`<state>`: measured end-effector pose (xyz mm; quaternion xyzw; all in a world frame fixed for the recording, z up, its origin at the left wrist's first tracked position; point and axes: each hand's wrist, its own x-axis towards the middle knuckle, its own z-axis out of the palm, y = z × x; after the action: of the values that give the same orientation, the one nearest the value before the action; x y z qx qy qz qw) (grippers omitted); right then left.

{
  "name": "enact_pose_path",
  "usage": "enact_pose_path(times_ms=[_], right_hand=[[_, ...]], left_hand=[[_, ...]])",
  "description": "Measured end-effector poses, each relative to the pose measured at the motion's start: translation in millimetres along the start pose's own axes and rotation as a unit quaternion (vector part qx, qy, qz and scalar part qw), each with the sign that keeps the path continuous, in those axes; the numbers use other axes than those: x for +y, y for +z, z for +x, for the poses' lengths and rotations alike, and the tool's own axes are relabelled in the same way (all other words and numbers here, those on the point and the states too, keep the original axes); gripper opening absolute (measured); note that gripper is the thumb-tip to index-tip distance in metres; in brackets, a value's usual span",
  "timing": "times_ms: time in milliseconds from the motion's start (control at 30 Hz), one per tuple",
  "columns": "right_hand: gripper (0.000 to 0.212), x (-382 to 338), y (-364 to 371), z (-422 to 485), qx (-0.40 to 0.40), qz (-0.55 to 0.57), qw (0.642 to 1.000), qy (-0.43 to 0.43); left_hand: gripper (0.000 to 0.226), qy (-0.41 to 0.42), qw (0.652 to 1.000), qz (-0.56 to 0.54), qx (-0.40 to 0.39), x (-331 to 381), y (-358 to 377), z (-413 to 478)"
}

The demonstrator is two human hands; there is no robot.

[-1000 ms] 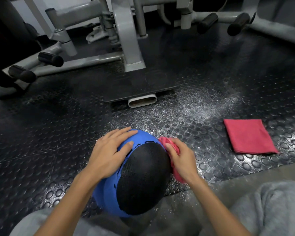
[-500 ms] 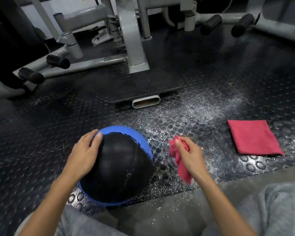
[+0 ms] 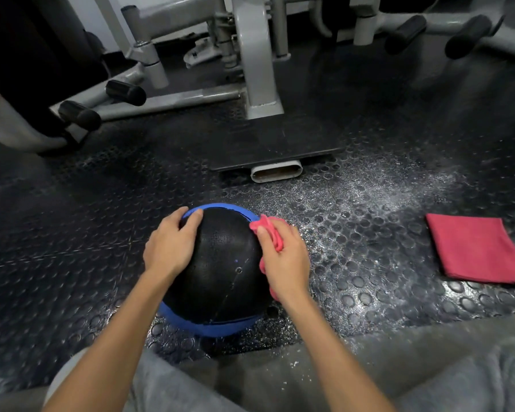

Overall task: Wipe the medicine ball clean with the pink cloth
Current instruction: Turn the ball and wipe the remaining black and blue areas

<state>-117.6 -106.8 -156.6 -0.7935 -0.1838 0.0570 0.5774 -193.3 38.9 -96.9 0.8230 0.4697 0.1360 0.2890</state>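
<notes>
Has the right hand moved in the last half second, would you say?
Yes: the right hand went left, away from the folded cloth, onto the ball.

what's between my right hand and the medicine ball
The crumpled pink cloth, gripped by the right hand against the right side of the medicine ball, in the head view.

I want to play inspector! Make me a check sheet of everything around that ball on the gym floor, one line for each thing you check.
Surface: black studded rubber floor, dusted with white speckles beyond the ball.
Job's things: black and blue rubber medicine ball sits on the floor; bunched pink cloth pressed against its right side.
Clutter: folded red cloth lying flat to the right, apart from the ball.
Hands: left hand rests on the ball's left side; right hand grips the pink cloth.
Cables: nothing seen.
Surroundings: grey metal gym machine with black foam rollers behind the ball.
</notes>
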Motion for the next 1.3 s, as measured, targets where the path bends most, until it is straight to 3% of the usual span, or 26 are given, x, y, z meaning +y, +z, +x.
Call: enact_pose_path(times_ms=[100, 200, 267, 367, 467, 533, 667, 833, 900, 967, 1067, 1133, 1300], right_hand=[[0.024, -16, 8, -23, 0.069, -0.089, 0.984, -0.136], [0.017, -12, 15, -43, 0.079, -0.102, 0.964, -0.233], [0.02, 2, 11, -39, 0.089, -0.053, 0.974, -0.2], [0.023, 17, 5, -24, 0.079, 0.045, 0.995, -0.044], [0.013, 42, -3, -14, 0.002, 0.148, 0.979, 0.138], [0.013, 53, -7, -17, -0.011, 0.164, 0.966, 0.201], [0.014, 47, -17, -23, 0.033, 0.202, 0.958, 0.202], [0.014, 32, -54, -8, 0.065, 0.255, 0.942, 0.21], [0.014, 31, -67, -6, 0.079, 0.259, 0.939, 0.211], [0.013, 31, -77, -6, 0.084, 0.266, 0.939, 0.204], [0.013, 32, -83, -9, 0.08, 0.26, 0.941, 0.201], [0.012, 32, -82, -8, 0.071, 0.262, 0.94, 0.206], [0.013, 33, -73, -6, 0.05, 0.243, 0.949, 0.195]], left_hand=[[0.048, -0.013, 1.0, 0.0, -0.002, 3, 0, 5], [0.044, -0.006, 1.0, -0.018, -0.013, -4, -4, 6], [0.043, 0.011, 0.999, -0.037, -0.015, -9, -5, 1], [0.044, 0.021, 0.999, -0.042, 0.004, -12, -4, -7], [0.044, 0.043, 0.998, -0.035, 0.017, -8, -3, -16], [0.044, 0.076, 0.996, -0.031, 0.019, -7, -2, -22], [0.065, 0.179, 0.984, -0.02, -0.004, -12, 0, -35], [0.038, 0.324, 0.94, -0.065, -0.084, -15, 1, -42], [0.039, 0.375, 0.919, -0.051, -0.108, -25, 0, -29], [0.054, 0.36, 0.929, -0.005, -0.088, -36, -3, -9], [0.067, 0.256, 0.961, 0.098, 0.029, -40, -12, 13], [0.062, 0.223, 0.973, 0.036, 0.042, -39, -18, 11], [0.037, 0.194, 0.966, -0.165, -0.036, -48, 3, -25]])
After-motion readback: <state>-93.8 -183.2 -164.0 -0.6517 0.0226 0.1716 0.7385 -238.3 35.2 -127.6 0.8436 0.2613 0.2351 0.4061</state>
